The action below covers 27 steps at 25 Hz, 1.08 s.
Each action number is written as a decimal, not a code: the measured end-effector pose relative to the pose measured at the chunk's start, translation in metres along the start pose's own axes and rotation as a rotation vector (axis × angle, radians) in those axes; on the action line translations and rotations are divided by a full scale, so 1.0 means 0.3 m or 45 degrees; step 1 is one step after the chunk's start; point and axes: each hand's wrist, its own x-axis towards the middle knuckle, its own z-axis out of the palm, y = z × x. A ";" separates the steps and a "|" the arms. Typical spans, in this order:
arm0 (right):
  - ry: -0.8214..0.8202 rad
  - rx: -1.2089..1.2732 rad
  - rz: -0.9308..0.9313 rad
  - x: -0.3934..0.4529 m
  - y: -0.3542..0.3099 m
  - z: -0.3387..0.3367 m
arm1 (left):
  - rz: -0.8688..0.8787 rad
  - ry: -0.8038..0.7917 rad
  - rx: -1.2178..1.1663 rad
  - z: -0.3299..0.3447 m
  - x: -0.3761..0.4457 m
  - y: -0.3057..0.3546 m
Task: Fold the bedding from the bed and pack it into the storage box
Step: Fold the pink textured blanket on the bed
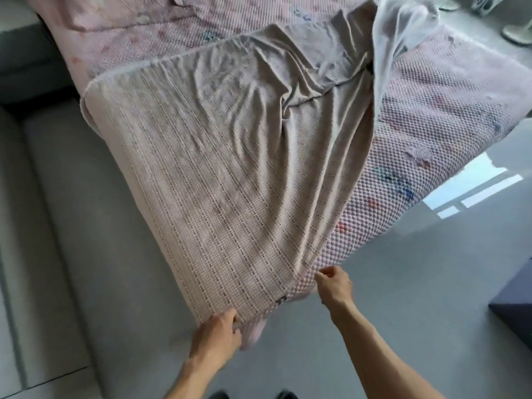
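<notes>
A beige checked blanket (218, 180) lies spread over the bed, its far part rumpled and its far right corner lifted into a pale fold (394, 44). Under it lies a pink bubble-textured bed cover (437, 110). My left hand (217, 335) grips the blanket's near corner at the foot of the bed. My right hand (335, 286) pinches the blanket's near right edge where it meets the pink cover. A dark blue storage box (518, 300) shows at the right edge, mostly cut off.
A pink pillow (121, 12) sits at the head of the bed. Grey floor (388, 283) surrounds the bed's foot and right side. A grey padded surface (43, 226) runs along the left. White fan bases (515, 33) stand far right.
</notes>
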 end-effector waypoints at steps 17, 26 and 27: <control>0.122 -0.077 -0.721 0.205 -0.821 -1.552 | 0.388 0.474 -0.338 -1.006 0.007 1.642; -0.033 -0.171 -0.855 0.828 -1.223 -1.957 | 0.250 0.471 -0.610 -1.255 0.536 2.303; -0.039 -0.200 -0.852 0.922 -1.265 -1.972 | 0.236 0.454 -0.648 -1.272 0.629 2.372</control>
